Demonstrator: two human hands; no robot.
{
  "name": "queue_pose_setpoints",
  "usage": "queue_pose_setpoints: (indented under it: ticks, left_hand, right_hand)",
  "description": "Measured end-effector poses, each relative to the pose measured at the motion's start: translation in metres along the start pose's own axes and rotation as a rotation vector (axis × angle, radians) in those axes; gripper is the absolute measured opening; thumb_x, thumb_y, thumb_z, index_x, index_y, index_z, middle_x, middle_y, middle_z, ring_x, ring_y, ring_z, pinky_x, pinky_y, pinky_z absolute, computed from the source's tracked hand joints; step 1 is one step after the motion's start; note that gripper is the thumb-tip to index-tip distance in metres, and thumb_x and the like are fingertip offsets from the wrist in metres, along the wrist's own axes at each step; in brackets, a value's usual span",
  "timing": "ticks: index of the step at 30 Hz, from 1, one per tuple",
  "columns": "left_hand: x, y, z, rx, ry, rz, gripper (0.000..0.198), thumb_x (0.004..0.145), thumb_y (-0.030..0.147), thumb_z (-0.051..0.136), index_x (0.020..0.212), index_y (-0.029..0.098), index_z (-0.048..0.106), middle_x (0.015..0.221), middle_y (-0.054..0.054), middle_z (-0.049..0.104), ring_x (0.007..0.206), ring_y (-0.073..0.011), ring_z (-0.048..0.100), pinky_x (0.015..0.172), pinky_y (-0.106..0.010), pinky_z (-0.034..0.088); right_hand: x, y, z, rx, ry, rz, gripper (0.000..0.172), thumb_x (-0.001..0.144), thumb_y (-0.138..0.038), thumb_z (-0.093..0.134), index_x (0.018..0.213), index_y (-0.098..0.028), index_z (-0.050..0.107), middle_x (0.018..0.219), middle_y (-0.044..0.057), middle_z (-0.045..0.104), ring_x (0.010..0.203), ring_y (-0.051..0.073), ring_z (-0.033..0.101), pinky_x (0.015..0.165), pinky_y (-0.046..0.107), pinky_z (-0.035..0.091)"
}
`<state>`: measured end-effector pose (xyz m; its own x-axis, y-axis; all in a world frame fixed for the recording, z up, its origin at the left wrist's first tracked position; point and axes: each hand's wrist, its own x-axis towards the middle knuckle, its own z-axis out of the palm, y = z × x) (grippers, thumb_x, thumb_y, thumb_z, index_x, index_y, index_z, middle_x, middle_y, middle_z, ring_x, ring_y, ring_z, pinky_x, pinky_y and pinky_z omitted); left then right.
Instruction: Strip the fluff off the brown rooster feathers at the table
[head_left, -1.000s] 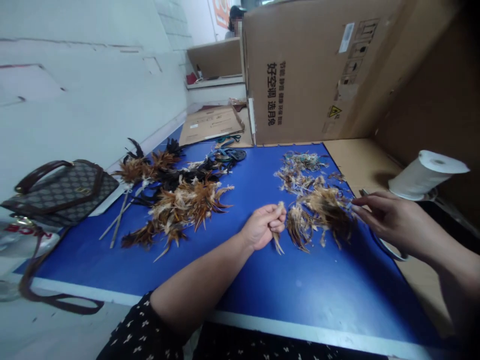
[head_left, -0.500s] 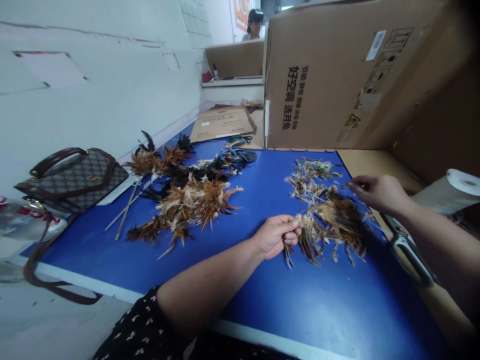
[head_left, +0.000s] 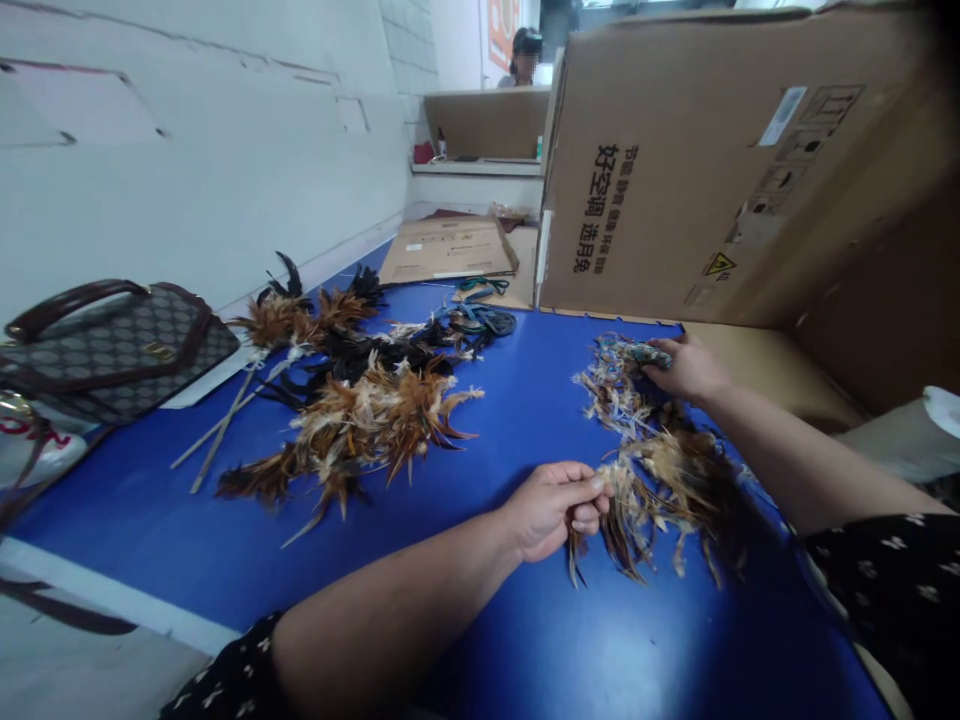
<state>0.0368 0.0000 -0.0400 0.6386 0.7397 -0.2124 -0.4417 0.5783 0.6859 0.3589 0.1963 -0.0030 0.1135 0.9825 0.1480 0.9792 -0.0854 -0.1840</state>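
My left hand [head_left: 562, 508] pinches one end of a long string of brown and cream feathers [head_left: 671, 465] lying on the blue table [head_left: 517, 400]. Farther back, my right hand [head_left: 686, 368] is closed on the far part of the same feather string, where the feathers look pale and bluish. Brown tips hang down beside my left fingers. Left of my hands lies another heap of orange-brown and cream feathers [head_left: 375, 410], with black feathers [head_left: 367, 345] behind it. Two thin sticks [head_left: 225, 430] with brown feather tops cross at the left.
A patterned handbag [head_left: 127, 345] stands at the table's left edge beside a clear plastic bag. A large cardboard box [head_left: 667, 180] rises behind my right hand. Flattened cardboard [head_left: 450, 248] lies at the back. A white roll [head_left: 911, 435] is at the right; a person [head_left: 525, 58] is far off.
My right hand has moved left from the table's right edge onto the far part of the feather string. My left hand keeps its pinch. The camera view has shifted slightly.
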Motion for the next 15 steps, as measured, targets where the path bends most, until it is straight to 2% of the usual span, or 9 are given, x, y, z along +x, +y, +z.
queue_pose_setpoints:
  ticks: [2,6,10,15]
  left_hand:
    - [0.0,0.0,0.0,-0.003,-0.006,-0.004,0.055,0.074,0.051,0.106,0.088,0.011,0.071,0.078,-0.004,0.064,0.059,-0.0049,0.039,0.062,-0.027,0.025]
    - [-0.001,-0.001,-0.001,-0.017,-0.002,-0.024,0.054,0.073,0.049,0.106,0.089,0.01,0.072,0.08,-0.004,0.065,0.058,-0.0048,0.04,0.062,-0.027,0.027]
    - [-0.001,-0.001,-0.001,-0.026,-0.002,-0.03,0.052,0.074,0.048,0.106,0.088,0.011,0.071,0.08,-0.004,0.066,0.058,-0.0047,0.04,0.062,-0.027,0.027]
    - [-0.001,0.0,0.001,-0.031,-0.01,-0.026,0.052,0.075,0.048,0.105,0.089,0.011,0.071,0.08,-0.005,0.066,0.058,-0.0053,0.041,0.062,-0.028,0.028]
  right_hand:
    - [0.01,-0.004,0.009,-0.004,-0.027,-0.001,0.063,0.091,-0.045,0.085,0.15,-0.025,0.077,0.153,0.019,0.066,0.122,0.032,0.074,0.11,0.043,0.055]
    - [0.018,-0.002,0.012,0.033,-0.095,0.058,0.038,0.103,-0.045,0.081,0.131,-0.02,0.079,0.137,0.014,0.075,0.119,0.027,0.075,0.107,0.047,0.061]
    - [0.016,0.008,-0.006,0.168,-0.121,0.113,0.03,0.11,-0.045,0.076,0.127,-0.021,0.077,0.131,0.008,0.077,0.113,0.023,0.076,0.097,0.041,0.066]
    - [0.015,0.018,-0.032,0.432,-0.077,0.159,0.038,0.113,-0.051,0.069,0.128,-0.016,0.074,0.108,0.005,0.078,0.084,0.015,0.075,0.076,0.032,0.066]
